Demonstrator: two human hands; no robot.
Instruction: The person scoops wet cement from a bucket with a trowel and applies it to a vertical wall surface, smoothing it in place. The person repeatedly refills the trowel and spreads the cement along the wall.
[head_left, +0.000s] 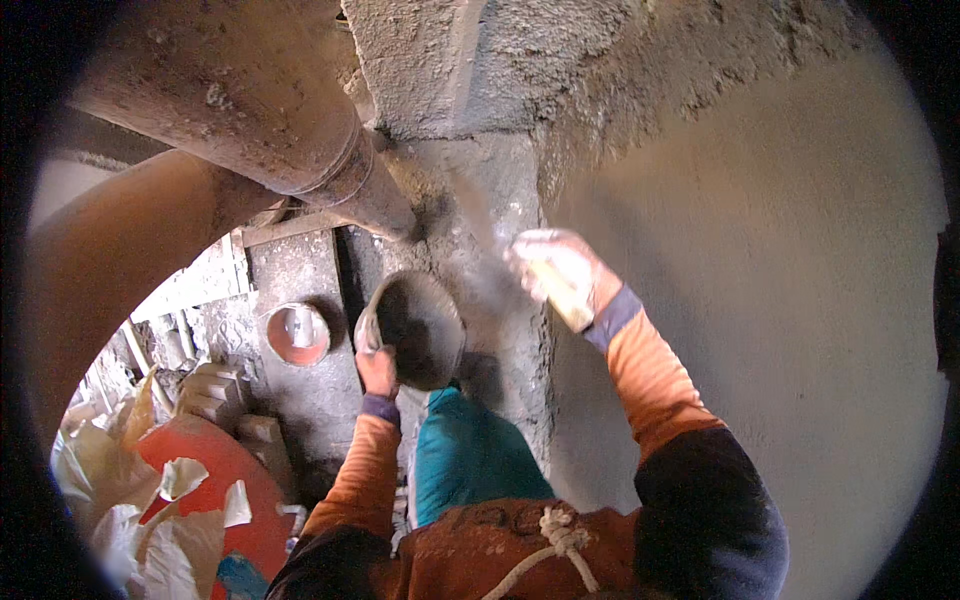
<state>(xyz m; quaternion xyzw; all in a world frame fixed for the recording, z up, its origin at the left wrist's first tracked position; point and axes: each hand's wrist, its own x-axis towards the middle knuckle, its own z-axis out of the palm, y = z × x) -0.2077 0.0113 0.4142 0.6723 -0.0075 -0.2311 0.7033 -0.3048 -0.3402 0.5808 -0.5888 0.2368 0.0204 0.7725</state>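
Observation:
My left hand (376, 365) is closed on the rim of a round mortar pan (459, 345), tilted so its dark inside shows. Grey material seems to line the pan, though how much is unclear. My right hand (570, 265) grips the pale handle of a trowel (568, 308). Its blade is smeared by motion, over the grey wall strip ahead of the hand. Just right of that hand runs the smooth grey plastered wall (760, 290). The pan is held above my teal trouser leg (475, 450).
Thick brown pipes (240, 90) cross the upper left. A small round reddish bucket (298, 334) stands on a plank (300, 265). Torn pale sacks (180, 540), a red round object (225, 470) and stacked blocks (220, 392) lie lower left. Rough plaster (500, 60) covers the upper wall.

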